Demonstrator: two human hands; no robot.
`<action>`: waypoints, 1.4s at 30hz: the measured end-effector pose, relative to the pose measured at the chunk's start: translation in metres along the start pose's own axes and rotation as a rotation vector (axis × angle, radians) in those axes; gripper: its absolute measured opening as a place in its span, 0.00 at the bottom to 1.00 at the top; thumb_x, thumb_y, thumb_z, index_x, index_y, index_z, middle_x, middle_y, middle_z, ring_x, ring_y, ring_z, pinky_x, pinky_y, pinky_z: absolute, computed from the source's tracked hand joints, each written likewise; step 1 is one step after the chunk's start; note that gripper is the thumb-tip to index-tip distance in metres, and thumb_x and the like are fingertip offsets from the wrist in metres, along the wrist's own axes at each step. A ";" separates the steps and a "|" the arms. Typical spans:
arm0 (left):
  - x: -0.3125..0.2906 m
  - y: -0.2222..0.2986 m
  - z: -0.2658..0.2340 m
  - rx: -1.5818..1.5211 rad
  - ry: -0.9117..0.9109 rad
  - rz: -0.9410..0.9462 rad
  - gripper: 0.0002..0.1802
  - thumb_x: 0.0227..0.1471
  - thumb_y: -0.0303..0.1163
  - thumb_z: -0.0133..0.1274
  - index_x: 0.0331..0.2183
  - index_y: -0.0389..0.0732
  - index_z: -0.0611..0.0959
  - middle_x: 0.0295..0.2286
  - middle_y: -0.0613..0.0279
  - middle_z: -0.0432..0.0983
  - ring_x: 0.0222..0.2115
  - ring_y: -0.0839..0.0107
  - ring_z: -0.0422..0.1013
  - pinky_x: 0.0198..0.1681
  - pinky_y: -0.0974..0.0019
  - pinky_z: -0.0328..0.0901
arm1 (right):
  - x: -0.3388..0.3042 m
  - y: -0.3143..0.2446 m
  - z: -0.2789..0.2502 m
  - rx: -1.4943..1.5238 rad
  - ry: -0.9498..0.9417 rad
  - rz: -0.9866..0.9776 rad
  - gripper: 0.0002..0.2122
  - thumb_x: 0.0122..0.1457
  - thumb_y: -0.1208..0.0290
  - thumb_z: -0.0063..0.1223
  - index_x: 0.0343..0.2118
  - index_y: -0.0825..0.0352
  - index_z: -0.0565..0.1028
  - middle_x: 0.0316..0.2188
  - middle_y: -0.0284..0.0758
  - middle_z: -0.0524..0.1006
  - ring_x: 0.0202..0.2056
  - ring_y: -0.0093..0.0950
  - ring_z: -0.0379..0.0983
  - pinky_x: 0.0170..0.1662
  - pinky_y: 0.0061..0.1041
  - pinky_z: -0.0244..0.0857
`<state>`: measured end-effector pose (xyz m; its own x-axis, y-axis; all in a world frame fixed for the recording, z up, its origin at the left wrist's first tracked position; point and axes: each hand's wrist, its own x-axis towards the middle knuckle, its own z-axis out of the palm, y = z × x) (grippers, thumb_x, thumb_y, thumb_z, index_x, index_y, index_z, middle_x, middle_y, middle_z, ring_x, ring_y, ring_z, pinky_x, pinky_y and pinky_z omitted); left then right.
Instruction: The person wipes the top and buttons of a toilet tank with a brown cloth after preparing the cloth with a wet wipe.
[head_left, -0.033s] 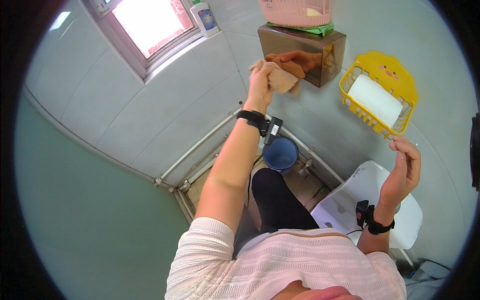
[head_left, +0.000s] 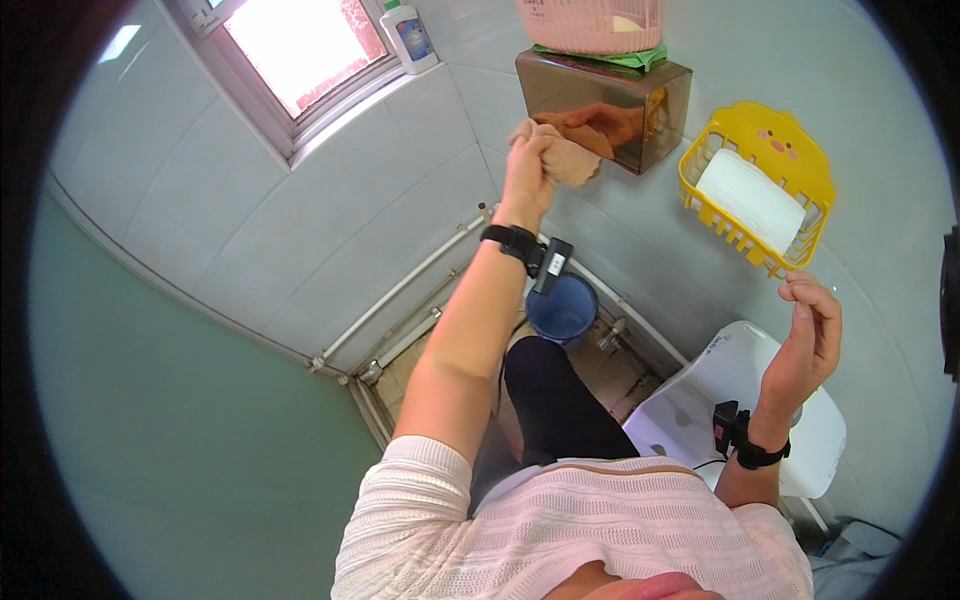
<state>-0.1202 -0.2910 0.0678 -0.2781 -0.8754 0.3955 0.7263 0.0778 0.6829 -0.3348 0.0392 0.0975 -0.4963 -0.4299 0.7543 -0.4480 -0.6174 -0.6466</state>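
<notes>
My left hand [head_left: 530,172] is closed on a beige cloth [head_left: 568,160], held up against the front of a shiny brown box [head_left: 640,95] on the wall. The box's surface mirrors the hand and cloth. My right hand [head_left: 805,335] is raised on the right with loosely bent fingers and nothing visible in it. Its fingertips are close below the lower corner of a yellow wall basket [head_left: 808,165]; whether they touch it I cannot tell. A white paper pack or roll [head_left: 750,200] lies in that basket.
A pink basket [head_left: 590,30] rests on a green cloth [head_left: 640,60] atop the box. On the window sill stands a white bottle [head_left: 408,38] with a green cap. Below are a blue bucket [head_left: 562,308], white pipes [head_left: 400,285] along the wall, and a white plastic stool [head_left: 740,350].
My left hand and the cloth have shifted slightly to the right along the front of the box. My right hand has stayed in place.
</notes>
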 end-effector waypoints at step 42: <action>-0.175 -0.001 0.083 0.463 -0.219 -0.316 0.35 0.48 0.32 0.61 0.52 0.29 0.63 0.45 0.54 0.69 0.45 0.73 0.67 0.48 0.69 0.64 | -0.028 0.030 0.010 -0.097 -0.502 0.522 0.12 0.47 0.79 0.58 0.36 0.68 0.70 0.31 0.30 0.73 0.34 0.21 0.68 0.40 0.22 0.64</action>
<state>-0.1243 -0.0980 0.0493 -0.5950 -0.7749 0.2134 0.2514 0.0728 0.9652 -0.3273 0.0261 0.0582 -0.2731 -0.9168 0.2913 -0.3213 -0.1985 -0.9260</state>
